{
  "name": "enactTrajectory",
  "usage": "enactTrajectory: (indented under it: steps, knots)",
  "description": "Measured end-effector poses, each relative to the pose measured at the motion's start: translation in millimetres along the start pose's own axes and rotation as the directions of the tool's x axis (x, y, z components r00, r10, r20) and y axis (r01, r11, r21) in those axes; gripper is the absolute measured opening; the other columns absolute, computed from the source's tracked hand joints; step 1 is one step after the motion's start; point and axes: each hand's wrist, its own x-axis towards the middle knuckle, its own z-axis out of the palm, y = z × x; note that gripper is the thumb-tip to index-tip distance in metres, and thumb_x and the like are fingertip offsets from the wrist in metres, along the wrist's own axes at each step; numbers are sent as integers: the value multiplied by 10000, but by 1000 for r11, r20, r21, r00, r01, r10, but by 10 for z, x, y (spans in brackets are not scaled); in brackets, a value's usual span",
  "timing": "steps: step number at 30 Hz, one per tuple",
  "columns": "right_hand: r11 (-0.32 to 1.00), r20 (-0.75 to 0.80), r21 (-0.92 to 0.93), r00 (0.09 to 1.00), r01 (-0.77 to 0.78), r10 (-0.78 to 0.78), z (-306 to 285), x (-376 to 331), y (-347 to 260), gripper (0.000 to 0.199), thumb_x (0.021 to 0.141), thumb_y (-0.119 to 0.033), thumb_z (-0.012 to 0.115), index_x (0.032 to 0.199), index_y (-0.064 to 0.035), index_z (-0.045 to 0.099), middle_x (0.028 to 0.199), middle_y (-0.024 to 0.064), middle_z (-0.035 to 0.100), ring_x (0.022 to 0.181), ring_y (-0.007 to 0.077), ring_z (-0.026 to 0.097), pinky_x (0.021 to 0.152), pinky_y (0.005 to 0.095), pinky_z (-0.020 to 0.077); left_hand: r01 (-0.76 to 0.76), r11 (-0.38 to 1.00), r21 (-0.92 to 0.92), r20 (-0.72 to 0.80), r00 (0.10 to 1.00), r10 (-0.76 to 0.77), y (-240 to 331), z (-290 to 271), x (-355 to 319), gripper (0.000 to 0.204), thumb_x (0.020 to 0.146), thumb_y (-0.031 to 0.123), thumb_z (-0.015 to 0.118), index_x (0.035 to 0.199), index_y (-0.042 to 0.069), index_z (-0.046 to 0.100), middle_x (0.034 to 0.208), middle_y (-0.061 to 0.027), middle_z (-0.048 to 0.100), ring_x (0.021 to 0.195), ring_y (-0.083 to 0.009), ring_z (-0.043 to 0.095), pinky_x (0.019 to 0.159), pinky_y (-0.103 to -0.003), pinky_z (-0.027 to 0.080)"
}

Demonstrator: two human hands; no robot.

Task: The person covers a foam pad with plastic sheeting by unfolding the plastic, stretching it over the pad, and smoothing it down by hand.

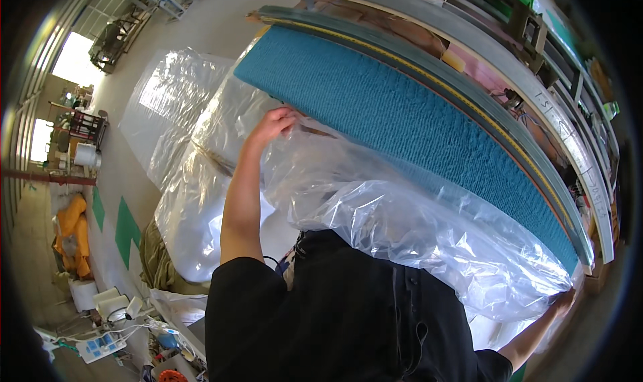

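A thick teal knitted slab, like a mattress or carpet stack (402, 114), lies tilted across the middle. A large clear plastic bag (375, 214) is bunched over its near side. My left hand (273, 124) reaches up and pinches the edge of the plastic against the teal surface. My right hand (564, 303) grips the plastic at the slab's far right end, partly hidden behind the film. My black sleeves and shirt fill the lower middle.
More clear plastic sheeting (167, 100) lies on the grey floor at the left. Metal racks with stacked boards (536, 60) run along the right. White rolls and a power strip (104, 342) sit at the lower left beside orange cloth (74, 234).
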Motion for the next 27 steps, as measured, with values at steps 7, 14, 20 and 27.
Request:
enactTrajectory:
  steps: [7, 14, 20, 27]
  knots:
    - [902, 33, 414, 993, -119, 116, 57, 40, 109, 317, 902, -229, 354, 1083, -73, 563, 1065, 127, 588, 980, 290, 549, 821, 392, 430, -230, 929, 289, -593, 720, 362, 1182, -569, -160, 251, 864, 259, 589, 969, 32, 614, 846, -38, 653, 758, -174, 607, 666, -328, 467]
    - [992, 70, 8, 989, 127, -127, -116, -131, -146, 322, 901, -243, 334, 1048, -64, 559, 1031, 130, 577, 946, 294, 543, 813, 391, 404, -92, 691, 717, -388, 772, 504, 1117, -223, 903, 220, 812, 203, 644, 935, 31, 584, 706, -34, 602, 659, -135, 566, 645, -292, 457]
    - [955, 12, 292, 999, -49, 48, -72, -235, 307, 450, 898, -388, 337, 1129, -84, 575, 1089, 162, 571, 1030, 298, 526, 882, 370, 375, -270, 902, 336, -162, 927, 338, 1246, -338, 901, 179, 780, 144, 671, 903, 40, 592, 684, 19, 504, 667, -67, 457, 644, -224, 411]
    - [998, 125, -44, 991, 49, -43, -172, -204, 204, 399, 929, -307, 289, 1173, -99, 527, 1139, 149, 543, 1054, 321, 511, 888, 396, 386, -53, 851, 523, -130, 981, 141, 1420, -338, 1056, 226, 744, 210, 711, 705, 34, 573, 629, 13, 503, 606, -86, 443, 571, -258, 375]
